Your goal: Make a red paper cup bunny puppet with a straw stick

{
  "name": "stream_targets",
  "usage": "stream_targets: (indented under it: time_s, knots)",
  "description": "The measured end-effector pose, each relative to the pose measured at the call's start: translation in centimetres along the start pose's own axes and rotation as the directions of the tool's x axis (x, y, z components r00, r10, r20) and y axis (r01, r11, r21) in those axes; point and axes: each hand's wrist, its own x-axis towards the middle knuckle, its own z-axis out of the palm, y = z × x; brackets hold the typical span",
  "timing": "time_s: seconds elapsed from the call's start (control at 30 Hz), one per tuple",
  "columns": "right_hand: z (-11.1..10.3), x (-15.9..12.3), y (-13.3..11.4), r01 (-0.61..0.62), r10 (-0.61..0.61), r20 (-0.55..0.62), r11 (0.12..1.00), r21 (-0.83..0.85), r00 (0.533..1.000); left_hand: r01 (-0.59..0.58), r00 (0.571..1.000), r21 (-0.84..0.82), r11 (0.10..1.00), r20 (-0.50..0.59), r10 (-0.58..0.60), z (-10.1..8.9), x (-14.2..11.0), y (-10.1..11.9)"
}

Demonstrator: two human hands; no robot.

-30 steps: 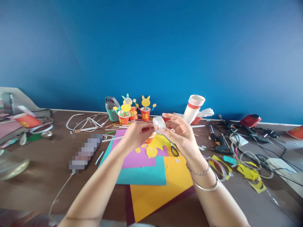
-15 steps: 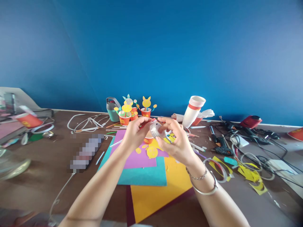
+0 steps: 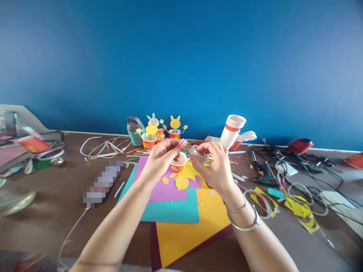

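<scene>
Since half a second ago, the left hand (image 3: 161, 158) and the right hand (image 3: 217, 162) have drawn apart, and now a gap stands between them. The clear tape roll (image 3: 195, 152) is raised above the middle of the worktop (image 3: 48, 223), with the right thumb and fingers closed around it. The left grip is pinched together on a small red-and-white piece (image 3: 182, 143). From the left grip, the roll lies to the right and nearly level; the long axis of the piece slants toward the right and the far edge. The right hand is nearest to the roll. I cannot tell if a tape strip joins them.

In the gap, lower, a red paper cup (image 3: 178, 166) stands upright, just behind a round yellow cut-out (image 3: 182, 183). Toward the near edge lie a purple sheet (image 3: 167, 194), a teal sheet (image 3: 170, 212) and an orange-yellow sheet (image 3: 193, 240). Cups with animal figures (image 3: 149, 143) stand by the far edge.
</scene>
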Motion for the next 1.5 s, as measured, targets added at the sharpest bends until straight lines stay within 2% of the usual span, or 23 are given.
stream_targets:
  time_s: [0.1, 0.27, 0.53, 0.63, 0.8, 0.9, 0.97, 1.03, 1.1, 1.2, 1.27, 1.37, 1.5]
  knots:
    - [0.1, 0.0, 0.0, 0.013, -0.014, -0.018, 1.0, -0.02, 1.0, 0.04, 0.997, -0.034, 0.999, 0.062, -0.038, -0.3, 0.0, -0.4]
    - [0.3, -0.2, -0.1, 0.016, -0.015, 0.022, 0.999, -0.046, 1.0, 0.003, 1.0, -0.007, 1.0, -0.002, -0.003, -0.2, 0.1, -0.8]
    - [0.1, -0.1, 0.0, 0.048, -0.049, 0.042, 0.998, 0.034, 0.998, 0.078, 0.996, -0.292, 0.953, 0.065, -0.062, -0.2, 0.6, -0.9]
    - [0.0, -0.1, 0.0, 0.056, -0.06, 0.057, 0.996, 0.065, 0.997, 0.066, 0.996, -0.318, 0.946, 0.071, -0.046, 0.0, 0.6, -1.1]
    - [-0.1, 0.0, 0.0, 0.055, -0.058, 0.036, 0.995, 0.08, 0.998, 0.025, 0.997, -0.117, 0.993, 0.081, -0.015, 0.1, 0.4, -1.5]
    - [-0.1, 0.0, 0.1, 0.059, -0.061, 0.024, 0.996, 0.074, 0.998, -0.044, 0.991, -0.016, 0.999, 0.129, 0.046, 0.1, 0.4, -1.7]
    - [-0.1, -0.1, 0.1, 0.063, -0.065, 0.025, 0.996, 0.062, 0.998, -0.104, 0.99, 0.096, 0.99, 0.107, 0.093, 0.2, 0.5, -1.9]
    - [-0.1, -0.1, 0.1, 0.069, -0.07, 0.023, 0.997, 0.045, 0.997, -0.197, 0.98, 0.256, 0.947, 0.042, 0.192, 0.4, 0.6, -2.3]
    - [0.0, -0.2, -0.1, 0.068, -0.068, 0.017, 0.997, 0.029, 0.998, -0.292, 0.945, 0.413, 0.863, -0.012, 0.326, 0.6, 0.6, -2.7]
    - [0.2, -0.4, -0.3, 0.058, -0.058, 0.005, 0.998, 0.017, 0.998, -0.34, 0.898, 0.542, 0.769, -0.056, 0.437, 0.8, 0.5, -3.0]
    - [0.4, -0.4, -0.4, 0.054, -0.054, -0.006, 0.998, 0.018, 0.999, -0.319, 0.9, 0.524, 0.79, -0.094, 0.426, 0.9, 0.5, -3.1]
    - [0.7, -0.4, -0.3, 0.046, -0.046, -0.026, 0.999, 0.015, 0.999, -0.237, 0.945, 0.386, 0.892, -0.121, 0.303, 1.1, 0.5, -2.7]
    - [0.9, -0.4, -0.1, 0.031, -0.031, -0.038, 1.0, 0.0, 0.999, -0.14, 0.987, 0.213, 0.967, -0.043, 0.152, 1.2, 0.5, -1.9]
